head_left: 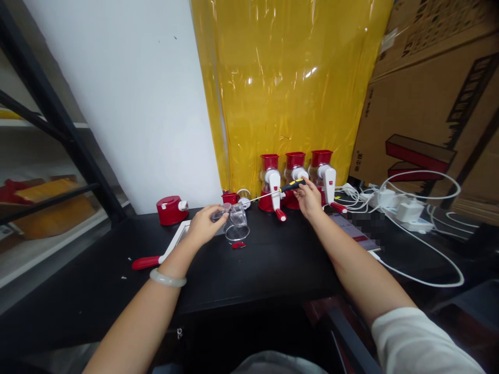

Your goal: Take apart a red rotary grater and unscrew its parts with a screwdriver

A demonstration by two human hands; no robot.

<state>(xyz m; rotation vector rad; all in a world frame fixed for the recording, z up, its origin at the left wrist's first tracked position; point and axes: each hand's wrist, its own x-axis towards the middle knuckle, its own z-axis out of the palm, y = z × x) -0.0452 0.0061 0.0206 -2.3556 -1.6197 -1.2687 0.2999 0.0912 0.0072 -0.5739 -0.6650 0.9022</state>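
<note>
My left hand [205, 224] is closed round a clear plastic housing [236, 222] that rests on the black table [249, 265]. My right hand [309, 198] grips a screwdriver [290, 186] with a black and yellow handle; its thin shaft points left toward the clear housing. Just below the housing a small red piece [238, 245] lies on the table. Behind my hands three red and white hand-crank machines [295, 179] stand in a row against the yellow sheet.
A red round base [170, 210] sits at the back left. A white crank with a red handle [154, 259] lies beside my left wrist. White chargers and cables [405, 213] spread on the right, below cardboard boxes [436, 104]. A black shelf frame [58, 135] stands left.
</note>
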